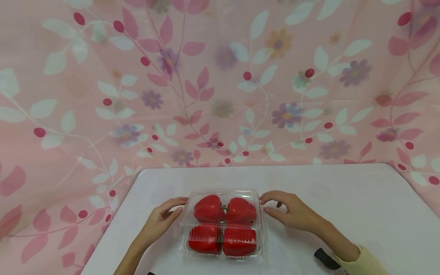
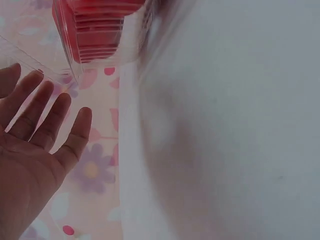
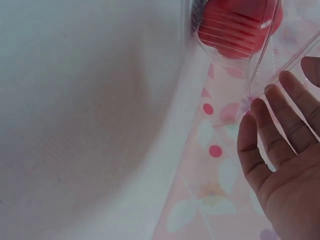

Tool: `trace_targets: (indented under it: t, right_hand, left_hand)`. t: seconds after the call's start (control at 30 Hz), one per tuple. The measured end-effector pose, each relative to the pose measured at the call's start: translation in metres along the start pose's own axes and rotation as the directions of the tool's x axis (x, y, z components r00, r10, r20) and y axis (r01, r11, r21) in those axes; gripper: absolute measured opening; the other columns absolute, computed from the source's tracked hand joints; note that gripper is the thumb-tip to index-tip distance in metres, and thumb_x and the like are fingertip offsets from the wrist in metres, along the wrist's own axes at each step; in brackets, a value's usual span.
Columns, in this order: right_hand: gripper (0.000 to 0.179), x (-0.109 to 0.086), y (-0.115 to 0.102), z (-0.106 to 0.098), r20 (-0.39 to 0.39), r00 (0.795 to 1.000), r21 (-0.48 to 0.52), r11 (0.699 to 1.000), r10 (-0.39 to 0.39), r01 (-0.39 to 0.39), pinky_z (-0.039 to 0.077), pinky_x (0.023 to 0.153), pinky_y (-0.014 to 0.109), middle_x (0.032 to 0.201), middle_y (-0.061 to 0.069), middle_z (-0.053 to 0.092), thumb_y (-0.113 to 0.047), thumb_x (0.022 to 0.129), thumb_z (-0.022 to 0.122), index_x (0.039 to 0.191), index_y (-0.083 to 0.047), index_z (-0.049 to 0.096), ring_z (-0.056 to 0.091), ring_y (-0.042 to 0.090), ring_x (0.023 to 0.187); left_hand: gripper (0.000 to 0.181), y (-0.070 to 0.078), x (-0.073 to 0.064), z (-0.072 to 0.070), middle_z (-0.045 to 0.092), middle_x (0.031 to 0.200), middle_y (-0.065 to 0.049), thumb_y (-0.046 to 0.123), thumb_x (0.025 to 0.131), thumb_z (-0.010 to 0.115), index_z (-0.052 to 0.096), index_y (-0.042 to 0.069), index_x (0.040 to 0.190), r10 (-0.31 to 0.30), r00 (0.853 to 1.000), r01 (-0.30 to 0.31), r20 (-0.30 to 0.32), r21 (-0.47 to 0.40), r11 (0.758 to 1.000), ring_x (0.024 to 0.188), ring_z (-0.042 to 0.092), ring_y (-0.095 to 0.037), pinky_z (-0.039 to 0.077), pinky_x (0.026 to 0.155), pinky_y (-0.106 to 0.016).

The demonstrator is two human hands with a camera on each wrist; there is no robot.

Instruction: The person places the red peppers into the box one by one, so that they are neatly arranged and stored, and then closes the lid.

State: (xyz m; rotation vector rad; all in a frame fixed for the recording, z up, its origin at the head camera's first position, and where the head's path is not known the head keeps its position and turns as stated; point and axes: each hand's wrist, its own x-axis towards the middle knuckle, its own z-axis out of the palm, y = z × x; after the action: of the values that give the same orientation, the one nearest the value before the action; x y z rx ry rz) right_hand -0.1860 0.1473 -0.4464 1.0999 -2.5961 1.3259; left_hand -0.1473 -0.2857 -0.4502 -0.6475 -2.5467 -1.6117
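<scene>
A clear plastic clamshell box (image 1: pixel 225 193) sits on the table in the head view, with several red bell peppers (image 1: pixel 207 209) inside. Its lid edge slants away from the base in both wrist views, so the lid stands ajar. My left hand (image 1: pixel 159 219) is at the box's left side, fingertips right at the lid's edge, fingers loosely bent. On the opposite side my right hand (image 1: pixel 293 212) has its fingertips close to the lid's right edge. Spread, relaxed fingers show on the left hand (image 2: pixel 40 145) and the right hand (image 3: pixel 290 150) in the wrist views; neither grips anything.
The white table (image 1: pixel 361 214) extends around the box on both sides. Behind it hangs a pink floral curtain (image 1: pixel 220 95), which meets the table's back edge. A dark device (image 1: pixel 326 259) is at the right wrist, beside a pale yellow sleeve (image 1: pixel 364 261).
</scene>
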Motion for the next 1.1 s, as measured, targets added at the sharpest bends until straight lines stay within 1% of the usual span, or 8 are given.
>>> trace_targets:
  t: [0.13,0.33,0.47,0.63,0.73,0.87,0.97,1.1]
  right_hand:
    - [0.027,-0.006,-0.004,0.000,0.017,0.999,-0.030,0.999,0.046,-0.045,0.058,0.080,0.035,0.127,-0.010,0.061,-0.038,0.093,0.068,0.118,-0.027,0.066,0.058,0.015,0.115]
    - [0.040,-0.015,-0.013,0.001,0.045,0.991,-0.039,0.991,0.129,-0.127,0.058,0.079,0.037,0.133,-0.006,0.058,-0.046,0.088,0.071,0.124,-0.028,0.065,0.056,0.020,0.118]
    - [0.045,-0.022,-0.022,-0.001,0.061,0.984,-0.019,0.986,0.165,-0.165,0.057,0.078,0.035,0.135,-0.004,0.057,-0.048,0.086,0.073,0.124,-0.026,0.065,0.054,0.019,0.119]
    - [0.046,-0.030,-0.034,0.001,0.091,0.972,-0.002,0.976,0.218,-0.219,0.056,0.077,0.032,0.137,-0.002,0.055,-0.048,0.083,0.076,0.123,-0.027,0.065,0.053,0.019,0.118]
    - [0.047,-0.035,-0.041,0.004,0.102,0.965,0.017,0.969,0.243,-0.246,0.056,0.076,0.030,0.137,-0.001,0.054,-0.048,0.083,0.076,0.123,-0.028,0.064,0.054,0.021,0.115]
    - [0.051,-0.040,-0.049,0.008,0.119,0.956,0.062,0.959,0.267,-0.275,0.056,0.075,0.030,0.138,0.002,0.053,-0.048,0.082,0.077,0.126,-0.026,0.062,0.054,0.027,0.115]
    - [0.061,-0.042,-0.054,0.013,0.147,0.928,0.090,0.930,0.343,-0.358,0.057,0.073,0.033,0.139,0.005,0.052,-0.047,0.081,0.078,0.133,-0.025,0.056,0.055,0.029,0.110]
    - [0.074,-0.045,-0.061,0.020,0.187,0.881,0.120,0.880,0.435,-0.460,0.057,0.072,0.037,0.135,0.007,0.054,-0.046,0.080,0.079,0.143,-0.024,0.046,0.055,0.026,0.104]
  left_hand:
    - [0.033,0.007,-0.011,0.000,0.051,0.145,-0.009,0.010,0.101,0.055,0.059,0.006,0.133,-0.119,0.991,0.126,0.057,-0.137,0.983,0.133,0.046,-0.013,0.047,0.098,-0.025]
    - [0.042,0.023,-0.028,0.003,0.042,0.152,-0.003,0.016,0.101,0.055,0.051,0.012,0.143,-0.338,0.935,0.356,0.111,-0.258,0.898,0.134,0.045,-0.010,0.046,0.102,-0.032]
    - [0.047,0.033,-0.036,0.007,0.041,0.152,-0.003,0.018,0.100,0.058,0.047,0.015,0.146,-0.414,0.903,0.430,0.116,-0.265,0.863,0.131,0.046,-0.005,0.046,0.103,-0.034]
    - [0.043,0.040,-0.045,0.014,0.039,0.153,-0.006,0.013,0.099,0.058,0.051,0.010,0.142,-0.454,0.887,0.458,0.088,-0.303,0.836,0.130,0.044,0.000,0.047,0.100,-0.028]
    - [0.043,0.042,-0.049,0.018,0.039,0.153,-0.007,0.013,0.098,0.059,0.051,0.007,0.141,-0.463,0.883,0.462,0.075,-0.316,0.829,0.128,0.046,-0.001,0.048,0.099,-0.027]
    - [0.052,0.044,-0.054,0.022,0.035,0.154,-0.016,0.008,0.097,0.060,0.043,0.002,0.145,-0.410,0.908,0.415,0.084,-0.318,0.853,0.127,0.049,-0.010,0.049,0.098,-0.027]
    - [0.062,0.042,-0.057,0.026,0.029,0.152,-0.028,0.003,0.096,0.059,0.028,-0.004,0.149,-0.338,0.937,0.348,0.090,-0.313,0.883,0.129,0.048,-0.025,0.048,0.097,-0.027]
    - [0.071,0.042,-0.059,0.032,0.030,0.148,-0.035,0.004,0.095,0.060,0.017,-0.005,0.151,-0.349,0.934,0.356,0.081,-0.315,0.880,0.128,0.046,-0.043,0.052,0.093,-0.030]
